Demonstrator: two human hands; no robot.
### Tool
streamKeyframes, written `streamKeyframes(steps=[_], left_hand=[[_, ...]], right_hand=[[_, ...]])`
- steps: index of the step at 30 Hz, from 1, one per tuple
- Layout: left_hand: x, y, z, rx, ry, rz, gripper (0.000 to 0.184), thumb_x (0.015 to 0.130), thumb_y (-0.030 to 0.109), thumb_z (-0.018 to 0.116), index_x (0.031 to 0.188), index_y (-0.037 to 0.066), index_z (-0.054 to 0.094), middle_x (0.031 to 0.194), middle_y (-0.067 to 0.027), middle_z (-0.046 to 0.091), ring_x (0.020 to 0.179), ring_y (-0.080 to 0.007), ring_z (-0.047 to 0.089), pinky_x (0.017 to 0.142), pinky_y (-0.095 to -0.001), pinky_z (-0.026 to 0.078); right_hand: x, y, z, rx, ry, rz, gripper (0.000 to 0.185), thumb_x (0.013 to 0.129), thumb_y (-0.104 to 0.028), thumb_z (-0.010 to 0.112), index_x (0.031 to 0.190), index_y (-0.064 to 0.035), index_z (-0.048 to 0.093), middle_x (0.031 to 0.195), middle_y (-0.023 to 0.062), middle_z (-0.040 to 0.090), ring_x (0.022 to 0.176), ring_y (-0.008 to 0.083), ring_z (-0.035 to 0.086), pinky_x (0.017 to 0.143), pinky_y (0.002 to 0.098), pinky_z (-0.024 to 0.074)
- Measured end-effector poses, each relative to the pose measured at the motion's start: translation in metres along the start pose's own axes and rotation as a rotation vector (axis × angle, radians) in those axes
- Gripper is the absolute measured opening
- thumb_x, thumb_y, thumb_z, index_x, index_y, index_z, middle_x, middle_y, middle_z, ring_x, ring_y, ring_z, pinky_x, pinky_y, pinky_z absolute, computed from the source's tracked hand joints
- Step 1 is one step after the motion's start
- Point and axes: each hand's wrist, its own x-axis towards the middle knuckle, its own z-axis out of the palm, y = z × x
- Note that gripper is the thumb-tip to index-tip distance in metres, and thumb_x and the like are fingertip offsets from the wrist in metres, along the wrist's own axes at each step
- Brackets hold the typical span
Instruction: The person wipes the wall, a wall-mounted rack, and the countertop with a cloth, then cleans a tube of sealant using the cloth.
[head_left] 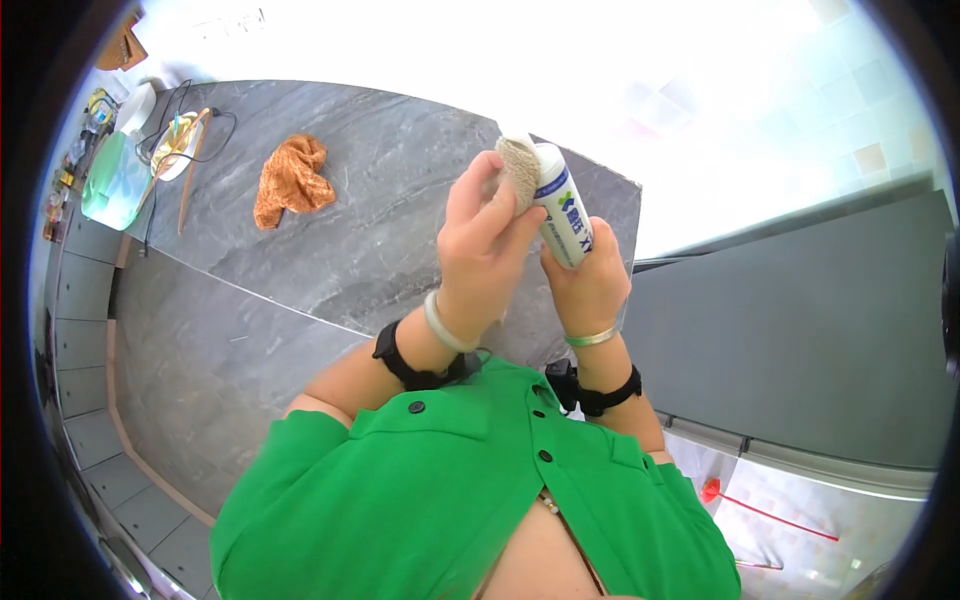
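Observation:
My right hand [590, 282] is closed round the lower end of a white cylindrical bottle [566, 215] with blue and green print. The bottle leans with its top to the upper left. My left hand [482, 235] grips a beige, rough-textured cloth [519, 175] between thumb and fingers. That cloth lies against the upper left side of the bottle, and the fingertips reach the label. A crumpled rust-orange cloth [293, 180] rests on the grey marbled counter [390, 180], to the left of my hands.
At the far left of the counter stand a pale green translucent container [112, 185] and a white bowl [175, 145] with a stick across it and a black cable [228, 120] beside it. A large grey panel [790, 320] is on the right. Grey cabinet fronts [85, 320] line the left side.

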Motion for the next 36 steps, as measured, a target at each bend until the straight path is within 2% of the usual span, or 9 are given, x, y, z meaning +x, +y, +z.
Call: streamKeyframes(steps=[3,5,11,18,21,24,29,32,36], left_hand=[[0.008,-0.005,-0.003,0.219,-0.051,0.164,0.030,0.069,-0.003,0.072,0.098,-0.004,0.062,0.109,-0.0152,0.055,0.092,-0.0199,0.057,0.075,-0.0305,0.050],[0.013,0.001,-0.007,0.260,-0.097,0.231,0.033,0.066,-0.003,0.073,0.096,-0.004,0.063,0.104,-0.0142,0.056,0.087,-0.0199,0.058,0.069,-0.0315,0.052],[0.026,0.008,-0.018,-0.235,-0.186,0.331,0.034,0.067,-0.006,0.069,0.101,-0.003,0.064,0.104,-0.0142,0.056,0.086,-0.0191,0.058,0.072,-0.0294,0.049],[0.018,0.001,-0.023,-0.460,-0.251,0.107,0.035,0.070,0.000,0.069,0.105,-0.005,0.063,0.108,-0.0145,0.057,0.093,-0.0203,0.058,0.079,-0.0299,0.046],[0.016,0.000,-0.027,-0.537,-0.304,0.070,0.039,0.070,0.006,0.072,0.106,-0.006,0.063,0.111,-0.0153,0.057,0.096,-0.0217,0.057,0.082,-0.0314,0.046],[0.022,0.000,-0.031,-0.550,-0.378,0.065,0.046,0.068,0.011,0.075,0.108,-0.006,0.062,0.112,-0.0159,0.057,0.098,-0.0228,0.057,0.083,-0.0326,0.045],[0.034,-0.003,-0.040,-0.671,-0.606,-0.044,0.054,0.063,0.015,0.077,0.111,-0.004,0.061,0.114,-0.0152,0.056,0.103,-0.0235,0.054,0.087,-0.0339,0.043],[0.039,-0.005,-0.034,-0.771,-0.709,-0.150,0.066,0.065,0.042,0.076,0.107,-0.007,0.061,0.113,-0.0197,0.053,0.099,-0.0263,0.055,0.084,-0.0384,0.045],[0.048,0.000,-0.024,-1.201,-0.929,-0.331,0.059,0.062,0.034,0.081,0.110,0.004,0.065,0.129,-0.0223,0.044,0.117,-0.0269,0.047,0.097,-0.0365,0.037]], right_hand=[[0.004,0.000,-0.019,0.117,-0.124,0.073,0.042,0.061,-0.017,0.075,0.097,-0.0068,0.055,0.081,0.0087,0.060,0.073,0.0301,0.061,0.060,0.0360,0.0488],[0.001,-0.002,-0.029,0.225,-0.210,0.113,0.040,0.063,-0.016,0.076,0.097,-0.0055,0.056,0.082,0.0100,0.064,0.073,0.0239,0.064,0.063,0.0324,0.0501],[-0.010,-0.015,-0.047,0.820,-0.461,0.155,0.041,0.063,-0.006,0.073,0.101,-0.0010,0.058,0.082,0.0048,0.065,0.073,0.0113,0.061,0.065,0.0268,0.0494],[-0.012,-0.014,-0.047,1.215,-0.870,0.238,0.036,0.062,0.000,0.068,0.097,0.0007,0.057,0.078,0.0052,0.063,0.068,0.0112,0.059,0.060,0.0257,0.0480],[-0.011,-0.011,-0.044,1.262,-1.036,0.210,0.028,0.065,-0.003,0.069,0.091,-0.0009,0.060,0.080,0.0029,0.063,0.073,0.0096,0.058,0.065,0.0254,0.0480],[-0.009,-0.016,-0.043,1.368,-1.061,0.236,0.024,0.064,-0.004,0.070,0.086,-0.0018,0.061,0.078,0.0027,0.063,0.071,0.0100,0.058,0.064,0.0248,0.0473],[-0.008,-0.010,-0.028,1.547,-1.311,0.203,0.030,0.061,-0.005,0.072,0.087,-0.0016,0.057,0.073,0.0067,0.061,0.065,0.0145,0.059,0.057,0.0266,0.0473],[-0.014,-0.008,-0.011,1.841,-1.559,0.173,0.037,0.060,-0.009,0.074,0.089,0.0002,0.053,0.070,0.0102,0.060,0.060,0.0181,0.059,0.053,0.0280,0.0471],[-0.022,-0.013,0.004,2.171,-1.942,0.180,0.047,0.061,-0.018,0.079,0.086,0.0089,0.050,0.066,0.0154,0.057,0.056,0.0227,0.058,0.047,0.0310,0.0490]])
